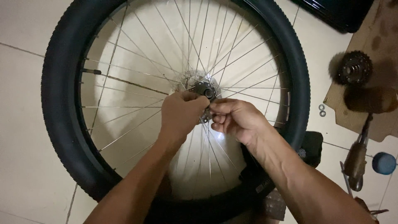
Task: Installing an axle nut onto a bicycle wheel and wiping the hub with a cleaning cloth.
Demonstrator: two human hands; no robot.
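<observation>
Head view. A bicycle wheel (66, 124) with its black knobby tyre mounted is lying flat on the tiled floor (25, 54), filling most of the frame. Both hands are meeting at the hub (205, 88), at the wheel's centre.

The left hand (180, 116) is coming in from 7 o'clock and is closing its fingers around something small at the hub; what it is pinching is hidden by the knuckles. The right hand (234, 120), entering from 5 o'clock, is curling its fingertips onto the same spot just below the hub, gripping a small metal part that cannot be identified.

At 2 o'clock from the hub, outside the tyre, a toothed cog cluster (353, 67) is sitting on a sheet of cardboard (385, 37), well apart from the wheel. Two small washers (322, 110) are lying on the floor beside the cardboard. At 4 o'clock, a brown-handled tool (356, 161) and a blue cap (384, 163) are resting on the floor.

Judgement on progress: with the cog cluster off and lying aside, removal appears done, and work at the axle appears under way, not finished. Loose washers suggest parts are awaiting refitting.
</observation>
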